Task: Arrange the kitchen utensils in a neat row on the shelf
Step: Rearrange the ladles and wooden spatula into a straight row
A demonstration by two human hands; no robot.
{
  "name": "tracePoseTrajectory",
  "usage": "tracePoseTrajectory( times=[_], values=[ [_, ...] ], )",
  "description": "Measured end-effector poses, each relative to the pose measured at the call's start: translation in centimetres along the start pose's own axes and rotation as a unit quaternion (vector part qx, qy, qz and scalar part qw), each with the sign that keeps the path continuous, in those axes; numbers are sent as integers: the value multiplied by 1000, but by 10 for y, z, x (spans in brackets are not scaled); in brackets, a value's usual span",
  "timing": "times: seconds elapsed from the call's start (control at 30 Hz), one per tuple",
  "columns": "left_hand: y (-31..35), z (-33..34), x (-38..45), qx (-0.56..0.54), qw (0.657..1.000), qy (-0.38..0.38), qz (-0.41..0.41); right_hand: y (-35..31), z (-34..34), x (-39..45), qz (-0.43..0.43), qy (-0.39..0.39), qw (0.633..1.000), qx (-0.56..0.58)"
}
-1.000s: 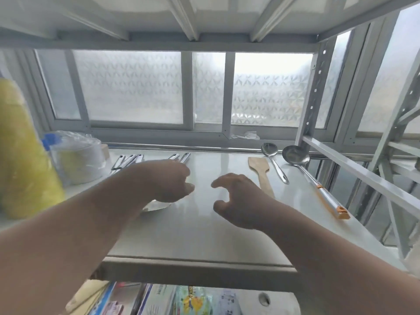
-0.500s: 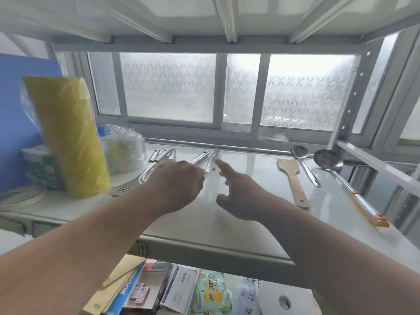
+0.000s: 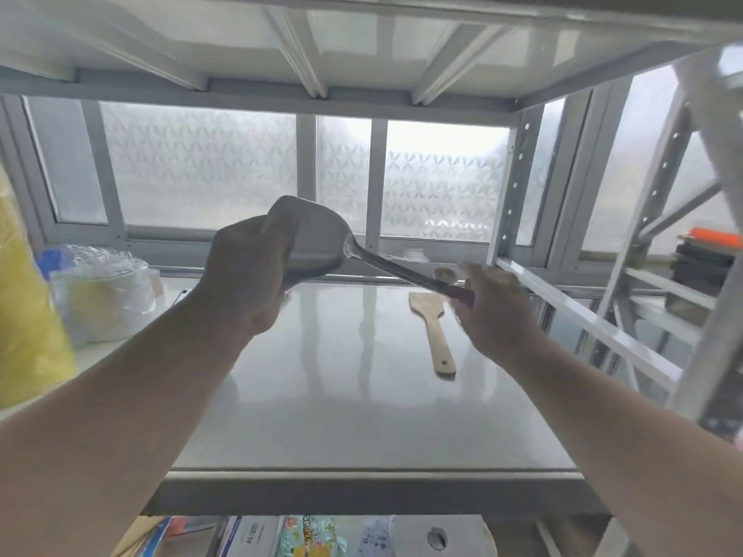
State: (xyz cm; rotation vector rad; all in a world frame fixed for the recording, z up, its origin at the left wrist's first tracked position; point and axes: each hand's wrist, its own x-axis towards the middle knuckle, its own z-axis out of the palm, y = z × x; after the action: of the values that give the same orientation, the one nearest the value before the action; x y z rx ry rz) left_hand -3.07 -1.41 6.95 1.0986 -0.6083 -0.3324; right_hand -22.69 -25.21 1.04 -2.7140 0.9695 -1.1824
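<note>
- The left hand is closed around the broad blade of a metal spatula, fingers wrapped over its near side, holding it up off the shelf.
- The right hand grips the far end of the same spatula, where the steel shaft meets a dark reddish handle; the shaft slopes down from the blade on the left to that hand on the right.
- Both forearms reach in over the shelf's front edge, one from each lower corner of the view.
- A wooden spatula lies flat on the shelf just left of the right hand, blade toward the back edge, handle pointing to the front, apart from the lifted tool.
- Just behind the right hand, near the back edge, a small rounded metal piece shows; it is too blurred to name.
- The middle and front of the shelf are bare glossy surface, with open room between the two arms.
- At the left edge stand a plastic-wrapped white stack and a yellow wrapped bundle, close together.
- The upper shelf's ribbed underside hangs low overhead, and an upright post stands at the back right corner.
</note>
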Motion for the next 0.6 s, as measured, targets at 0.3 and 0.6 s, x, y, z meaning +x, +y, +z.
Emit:
tracePoseTrajectory(
  times=[0.3, 0.6],
  values=[
    [-22, 24, 1, -181, 963, -105, -169, 26, -5, -28, 65, -99, 993, 13],
    [-66, 38, 8, 89, 977, -165, -106, -75, -2, -47, 152, -261, 844, 442]
  ],
)
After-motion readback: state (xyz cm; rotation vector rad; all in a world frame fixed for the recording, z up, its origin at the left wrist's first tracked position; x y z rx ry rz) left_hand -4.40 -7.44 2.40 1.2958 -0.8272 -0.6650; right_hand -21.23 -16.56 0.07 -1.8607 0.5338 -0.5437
